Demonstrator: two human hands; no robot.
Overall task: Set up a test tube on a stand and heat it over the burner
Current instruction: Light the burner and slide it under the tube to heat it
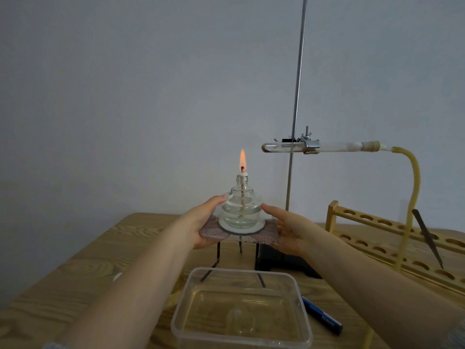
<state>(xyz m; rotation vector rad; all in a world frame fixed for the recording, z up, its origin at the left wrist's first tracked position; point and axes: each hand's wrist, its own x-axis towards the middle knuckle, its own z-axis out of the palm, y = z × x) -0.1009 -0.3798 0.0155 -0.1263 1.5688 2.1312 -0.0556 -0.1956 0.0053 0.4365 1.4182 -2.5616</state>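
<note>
Head view: a lit glass spirit burner [241, 207] stands on a white disc in the middle of a wire gauze [261, 236], which rests on a dark metal tripod [218, 258] on the wooden bench [83, 268]. Its orange flame [242, 159] rises from the wick. The left hand [201, 222] holds the gauze's left edge, its thumb up beside the burner's glass; the right hand [289, 230] holds the right edge in the same way. Each grip is partly closed about the gauze edge, fingers below it.

The test tube [284, 147] lies level in a metal clamp [310, 144] on the upright rod of the retort stand [297, 96], up and to the right of the flame and well apart from it. A stopper [370, 146] closes its right end, and a yellowish rubber hose [412, 187] bends down from there.

At the right stands a wooden test tube rack [392, 238] with a dark slim tool [427, 238] leaning on it. Near the camera sits a clear plastic tub [241, 311]; just right of it lies a blue and black pen-shaped object [323, 316] with white lettering too blurred to read.
</note>
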